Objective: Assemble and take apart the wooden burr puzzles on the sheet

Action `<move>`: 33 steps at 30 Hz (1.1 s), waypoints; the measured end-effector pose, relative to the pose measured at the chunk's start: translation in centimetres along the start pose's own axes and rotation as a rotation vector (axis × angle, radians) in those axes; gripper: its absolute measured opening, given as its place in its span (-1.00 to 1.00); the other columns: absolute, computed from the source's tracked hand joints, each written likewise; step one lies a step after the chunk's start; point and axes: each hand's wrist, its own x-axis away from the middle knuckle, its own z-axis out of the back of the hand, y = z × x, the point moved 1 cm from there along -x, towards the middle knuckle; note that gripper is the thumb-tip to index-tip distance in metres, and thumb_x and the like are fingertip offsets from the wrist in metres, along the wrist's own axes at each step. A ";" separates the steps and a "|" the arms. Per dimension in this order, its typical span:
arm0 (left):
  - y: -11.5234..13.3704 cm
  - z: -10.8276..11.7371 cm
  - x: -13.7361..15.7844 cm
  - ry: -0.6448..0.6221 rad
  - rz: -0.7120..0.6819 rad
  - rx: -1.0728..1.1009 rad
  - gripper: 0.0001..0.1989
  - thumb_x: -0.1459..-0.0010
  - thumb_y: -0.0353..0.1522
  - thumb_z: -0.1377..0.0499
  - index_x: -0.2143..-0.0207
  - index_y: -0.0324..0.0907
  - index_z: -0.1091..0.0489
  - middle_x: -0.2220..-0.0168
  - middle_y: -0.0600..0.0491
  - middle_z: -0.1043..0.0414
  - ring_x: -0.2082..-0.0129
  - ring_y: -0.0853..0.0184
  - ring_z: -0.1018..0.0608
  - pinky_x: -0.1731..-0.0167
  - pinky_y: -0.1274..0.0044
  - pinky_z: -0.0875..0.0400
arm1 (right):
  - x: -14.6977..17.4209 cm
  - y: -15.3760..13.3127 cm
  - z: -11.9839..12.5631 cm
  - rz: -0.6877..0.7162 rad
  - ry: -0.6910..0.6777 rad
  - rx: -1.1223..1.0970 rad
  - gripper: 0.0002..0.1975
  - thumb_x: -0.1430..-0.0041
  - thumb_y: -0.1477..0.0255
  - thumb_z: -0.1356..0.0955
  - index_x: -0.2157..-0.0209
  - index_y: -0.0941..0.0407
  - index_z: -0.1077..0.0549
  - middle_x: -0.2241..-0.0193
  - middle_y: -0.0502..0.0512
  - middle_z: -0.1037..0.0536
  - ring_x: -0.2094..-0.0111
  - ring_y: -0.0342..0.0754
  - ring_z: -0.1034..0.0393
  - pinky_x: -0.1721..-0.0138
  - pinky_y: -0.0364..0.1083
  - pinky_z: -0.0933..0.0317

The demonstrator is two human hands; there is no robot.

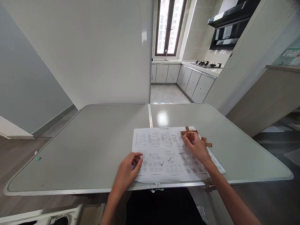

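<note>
A printed sheet of paper [161, 159] with rows of small drawings and a crease across it lies at the table's near edge. My left hand [128, 167] rests at the sheet's left edge, fingers loosely curled and thumb apart, with nothing visible in it. Over the upper right part of the sheet, my right hand [196, 146] has thumb and fingertips pinched at a brown wooden piece [182, 133]. Another brown piece [187, 128] sticks up just beyond the fingertips. Right of that hand lie more short brown wooden pieces [208, 144], partly hidden behind it.
The pale folding table [93, 140] has a metal rim and a centre seam. A small green object [38, 158] lies near its left edge. Beyond the table stand a white panel [105, 53] and a kitchen with a stove [207, 64]. A shelf unit [264, 97] stands at right.
</note>
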 end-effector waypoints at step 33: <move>1.0 0.1 0.6 -0.239 -0.171 0.083 -0.01 0.15 -0.04 -0.53 -0.34 0.12 -0.27 -0.27 -0.09 -0.41 -0.17 -0.05 -0.50 -0.19 0.13 -0.39 | 11.5 -7.1 -6.4 0.002 -0.749 -0.491 -0.61 -0.39 0.00 -0.31 0.08 0.03 -0.40 0.43 -0.06 -0.44 0.47 -0.10 -0.32 0.36 -0.07 -0.27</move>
